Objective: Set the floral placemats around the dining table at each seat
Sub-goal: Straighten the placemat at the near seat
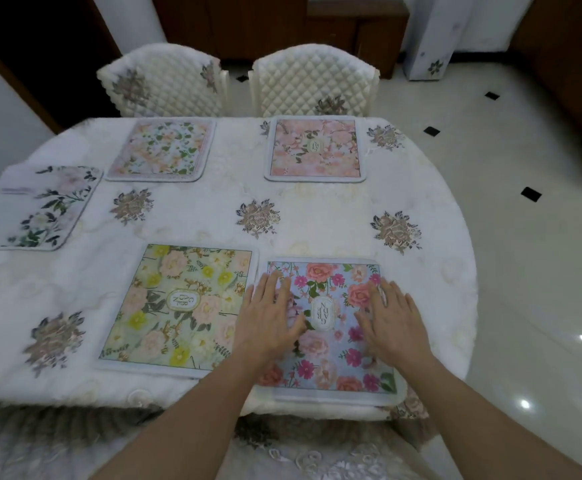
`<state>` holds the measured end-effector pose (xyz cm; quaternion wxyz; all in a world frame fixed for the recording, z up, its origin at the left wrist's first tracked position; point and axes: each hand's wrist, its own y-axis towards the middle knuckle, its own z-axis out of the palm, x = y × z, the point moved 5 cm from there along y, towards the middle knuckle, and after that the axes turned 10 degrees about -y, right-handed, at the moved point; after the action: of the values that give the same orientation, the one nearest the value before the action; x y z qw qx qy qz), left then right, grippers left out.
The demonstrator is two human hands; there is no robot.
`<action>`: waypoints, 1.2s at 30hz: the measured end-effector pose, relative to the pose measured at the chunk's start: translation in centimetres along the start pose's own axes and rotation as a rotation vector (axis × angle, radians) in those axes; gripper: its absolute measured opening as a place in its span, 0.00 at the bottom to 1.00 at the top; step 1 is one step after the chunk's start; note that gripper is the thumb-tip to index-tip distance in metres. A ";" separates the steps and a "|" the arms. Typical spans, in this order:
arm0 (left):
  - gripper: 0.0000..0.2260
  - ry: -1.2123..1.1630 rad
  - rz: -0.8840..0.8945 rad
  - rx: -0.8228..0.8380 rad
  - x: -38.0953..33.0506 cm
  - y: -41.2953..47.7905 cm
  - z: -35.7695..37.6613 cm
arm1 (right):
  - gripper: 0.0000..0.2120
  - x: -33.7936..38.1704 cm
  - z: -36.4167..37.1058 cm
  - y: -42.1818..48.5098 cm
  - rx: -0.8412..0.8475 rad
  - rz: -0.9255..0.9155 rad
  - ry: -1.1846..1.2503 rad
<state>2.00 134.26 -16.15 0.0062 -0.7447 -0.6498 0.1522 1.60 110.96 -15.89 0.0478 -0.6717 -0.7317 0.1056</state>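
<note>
I see both hands lying flat, palms down, on the blue placemat with pink and red roses point(331, 327), which sits at the near right edge of the oval table covered by a white embroidered tablecloth point(317, 220). The left hand point(268, 317) presses the mat's left portion, fingers spread and released, grasping nothing. The right hand point(395, 320) presses the right portion in the same open posture. Just beside this mat, to its left, lies the yellow-and-peach floral placemat point(178, 306). A pink floral placemat point(314, 148) and a pale green-and-peach floral placemat point(163, 150) lie at the far edge, each before a white quilted chair point(312, 81). A white placemat with dark-leaved flowers point(36, 206) occupies the left end.
</note>
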 end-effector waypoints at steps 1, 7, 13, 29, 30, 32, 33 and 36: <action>0.35 0.001 -0.013 -0.018 0.2 -0.4 -1.0 | 0.31 0.2 -1.0 0.1 -0.012 -0.004 0.002; 0.34 -0.002 -0.098 -0.128 2.6 -3.6 -6.4 | 0.30 3.5 -6.5 0.9 -0.121 -0.109 -0.009; 0.32 0.011 -0.254 -0.229 7.8 -8.9 -9.9 | 0.30 10.3 -9.3 1.4 -0.171 -0.274 0.001; 0.30 0.003 -0.333 -0.222 23.7 -12.9 -9.9 | 0.29 26.3 -9.0 0.9 -0.173 -0.334 -0.014; 0.30 0.000 -0.321 -0.210 25.0 -12.5 -9.7 | 0.28 27.2 -8.9 0.9 -0.168 -0.311 -0.014; 0.30 -0.008 -0.280 -0.208 27.5 -11.6 -9.5 | 0.28 29.1 -8.9 0.9 -0.168 -0.256 -0.022; 0.30 -0.020 -0.260 -0.213 28.6 -11.0 -9.4 | 0.28 29.9 -8.8 1.0 -0.167 -0.233 -0.026; 0.29 -0.049 -0.194 -0.186 30.4 -9.4 -9.1 | 0.28 31.2 -8.6 1.5 -0.161 -0.151 -0.034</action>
<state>-1.62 166.95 -12.21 -0.0641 -0.6718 -0.7300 0.1084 1.93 142.82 -10.10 -0.0109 -0.6144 -0.7871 0.0538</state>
